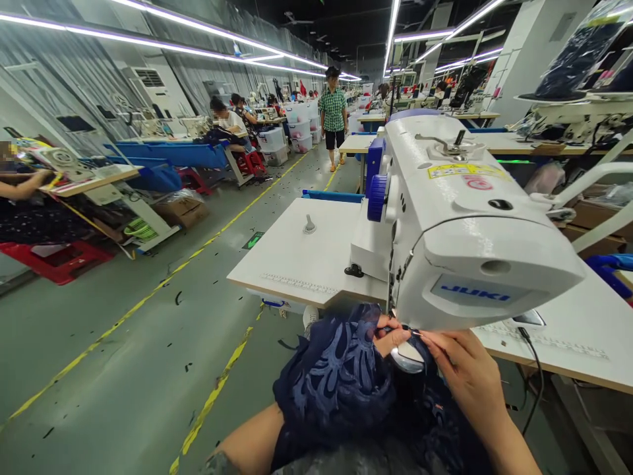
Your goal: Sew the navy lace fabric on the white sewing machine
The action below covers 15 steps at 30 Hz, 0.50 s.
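Navy sheer fabric with a raised leaf-like pattern is bunched over my left forearm and hangs across my lap. Under the head of a white sewing machine, my left hand pinches an edge of this fabric, thumb against fingers. Just to its right, my right hand grips the same edge between thumb and fingertips. Between the hands shows the rounded, shiny end of the machine's narrow arm. The needle area is mostly hidden by the machine head and my fingers.
A white tabletop with a printed ruler extends left of the machine; another part lies right, with a black cable hanging off it. A person stands in the aisle ahead. Other people sit at machines on the left, near a red stool.
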### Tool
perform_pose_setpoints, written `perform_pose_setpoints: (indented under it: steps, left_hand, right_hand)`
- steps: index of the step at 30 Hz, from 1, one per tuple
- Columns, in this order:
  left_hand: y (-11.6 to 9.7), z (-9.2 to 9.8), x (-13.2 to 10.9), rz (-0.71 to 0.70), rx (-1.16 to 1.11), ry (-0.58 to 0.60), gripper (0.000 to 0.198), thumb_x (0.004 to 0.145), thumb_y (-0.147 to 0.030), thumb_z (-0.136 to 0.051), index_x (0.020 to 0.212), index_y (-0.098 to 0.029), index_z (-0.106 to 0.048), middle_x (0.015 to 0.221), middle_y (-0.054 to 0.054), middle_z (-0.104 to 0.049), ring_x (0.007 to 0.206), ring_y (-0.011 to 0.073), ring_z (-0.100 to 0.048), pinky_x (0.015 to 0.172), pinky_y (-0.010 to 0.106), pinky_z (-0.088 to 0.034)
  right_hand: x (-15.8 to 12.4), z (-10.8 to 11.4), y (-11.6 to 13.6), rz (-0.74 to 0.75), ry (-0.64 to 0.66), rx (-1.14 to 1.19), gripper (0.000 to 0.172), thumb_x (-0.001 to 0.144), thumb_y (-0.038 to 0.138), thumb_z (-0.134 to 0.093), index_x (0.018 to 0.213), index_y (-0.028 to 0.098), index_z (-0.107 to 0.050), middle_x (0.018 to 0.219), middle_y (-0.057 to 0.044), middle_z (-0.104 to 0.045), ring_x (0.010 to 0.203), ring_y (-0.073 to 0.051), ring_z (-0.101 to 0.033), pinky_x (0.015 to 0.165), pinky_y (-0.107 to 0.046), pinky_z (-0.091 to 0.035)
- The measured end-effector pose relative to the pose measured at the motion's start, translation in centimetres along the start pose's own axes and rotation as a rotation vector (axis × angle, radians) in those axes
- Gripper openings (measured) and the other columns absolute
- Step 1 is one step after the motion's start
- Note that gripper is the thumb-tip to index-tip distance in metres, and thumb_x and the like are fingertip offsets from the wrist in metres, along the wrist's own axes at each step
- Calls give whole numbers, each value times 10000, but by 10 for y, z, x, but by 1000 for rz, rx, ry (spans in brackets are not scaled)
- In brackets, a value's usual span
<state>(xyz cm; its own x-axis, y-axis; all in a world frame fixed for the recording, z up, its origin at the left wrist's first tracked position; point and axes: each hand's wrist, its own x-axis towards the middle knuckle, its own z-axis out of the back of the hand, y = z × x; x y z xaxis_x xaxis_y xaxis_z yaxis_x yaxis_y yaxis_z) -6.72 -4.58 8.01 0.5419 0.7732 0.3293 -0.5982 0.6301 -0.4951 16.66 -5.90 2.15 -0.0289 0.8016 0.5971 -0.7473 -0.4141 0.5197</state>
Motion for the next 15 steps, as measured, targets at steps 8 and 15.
perform_pose_setpoints:
  steps: [8, 15]
  left_hand:
    - [6, -5, 7, -150, 28, -36, 497, 909, -333, -518, 1400, -359, -448, 1423, -82, -529, 1226, 146, -545, 1095, 257, -406]
    - [8, -8, 5, -124, -42, -24, 489, 895, -292, -525, 1379, -347, -474, 1365, -76, -560, 1194, 133, -552, 1084, 276, -418]
  right_hand:
    - [-3, -5, -3, 484, -145, -313, 396, 939, 67, -537, 1289, 236, -613, 905, -65, -730, 794, -183, -652, 740, -320, -450]
    - [1, 2, 1, 542, -101, -319, 358, 930, 17, -528, 1255, 137, -615, 878, -101, -713, 795, -201, -633, 737, -344, -432]
